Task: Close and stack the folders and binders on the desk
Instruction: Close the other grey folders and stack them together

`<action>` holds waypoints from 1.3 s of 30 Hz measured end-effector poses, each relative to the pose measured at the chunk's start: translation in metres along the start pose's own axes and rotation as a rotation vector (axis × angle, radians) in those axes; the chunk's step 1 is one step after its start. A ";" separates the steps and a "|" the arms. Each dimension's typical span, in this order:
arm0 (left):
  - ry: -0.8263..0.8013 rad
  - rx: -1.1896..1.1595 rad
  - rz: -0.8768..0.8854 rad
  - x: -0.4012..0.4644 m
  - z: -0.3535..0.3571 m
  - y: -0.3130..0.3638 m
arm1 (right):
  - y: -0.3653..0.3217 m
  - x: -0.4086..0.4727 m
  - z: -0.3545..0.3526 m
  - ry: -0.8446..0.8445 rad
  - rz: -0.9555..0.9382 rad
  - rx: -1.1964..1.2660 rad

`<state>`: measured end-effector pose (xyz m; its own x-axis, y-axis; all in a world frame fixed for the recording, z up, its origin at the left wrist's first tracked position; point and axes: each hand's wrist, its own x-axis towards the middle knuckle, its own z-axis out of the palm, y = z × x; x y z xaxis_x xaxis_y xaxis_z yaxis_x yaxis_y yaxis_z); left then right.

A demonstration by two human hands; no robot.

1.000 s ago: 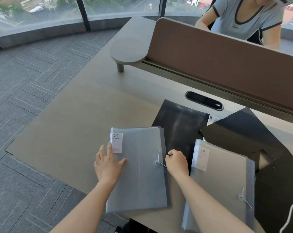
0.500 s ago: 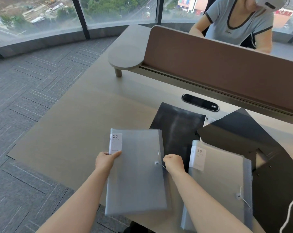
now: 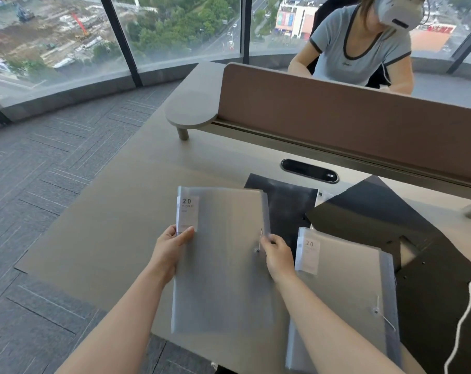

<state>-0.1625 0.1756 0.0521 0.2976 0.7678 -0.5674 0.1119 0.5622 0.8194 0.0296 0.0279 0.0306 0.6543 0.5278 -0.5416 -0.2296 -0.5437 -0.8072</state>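
Note:
A translucent grey folder [image 3: 223, 265] with a white "20" label is closed and held a little above the desk [image 3: 121, 225]. My left hand [image 3: 169, 249] grips its left edge just under the label. My right hand [image 3: 276, 255] pinches its right edge beside the string clasp. A second translucent folder [image 3: 345, 298] with the same label lies flat on the desk to the right. Behind them lie a black folder [image 3: 288, 206] and a large open black binder [image 3: 431, 265].
A brown divider panel [image 3: 350, 125] runs along the desk's back, with a black cable slot [image 3: 308, 170] in front of it. Another person [image 3: 358, 41] sits beyond the panel. A white cable [image 3: 464, 322] hangs at the right. Carpet floor lies to the left.
My left hand went from pressing flat on the folder to gripping its left edge. Both hands have lifted the folder and its far end has risen.

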 end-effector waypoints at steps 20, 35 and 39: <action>-0.224 0.336 -0.030 -0.052 0.200 -0.074 | 0.081 -0.024 -0.199 0.467 0.039 0.054; -0.125 0.771 0.113 -0.075 0.232 -0.123 | 0.124 -0.022 -0.243 0.469 0.214 -0.340; -0.161 0.791 0.100 -0.073 0.233 -0.123 | 0.126 -0.018 -0.249 0.491 0.237 -0.438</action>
<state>0.0233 -0.0211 0.0117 0.4675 0.7156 -0.5189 0.6966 0.0631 0.7147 0.1685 -0.2126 -0.0035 0.8961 0.0620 -0.4395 -0.1629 -0.8752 -0.4554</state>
